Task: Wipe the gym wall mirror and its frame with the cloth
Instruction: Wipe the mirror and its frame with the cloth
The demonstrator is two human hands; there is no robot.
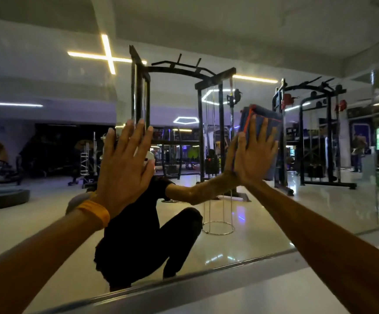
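The wall mirror (48, 137) fills most of the view and reflects the gym and a crouching person in black. Its grey metal frame (184, 288) runs slantwise along the bottom. My left hand (125, 164), with an orange wristband, lies flat on the glass with straight, spread fingers. My right hand (256, 155) presses a folded blue cloth (265, 118) with orange stitching flat against the mirror, fingers straight and spread over it. The cloth's upper part shows above my fingertips.
The glass reflects black cable machines and racks, ceiling light strips and a glossy pale floor. A vertical seam (373, 132) between mirror panels runs at the far right. Pale floor (229, 307) lies below the frame.
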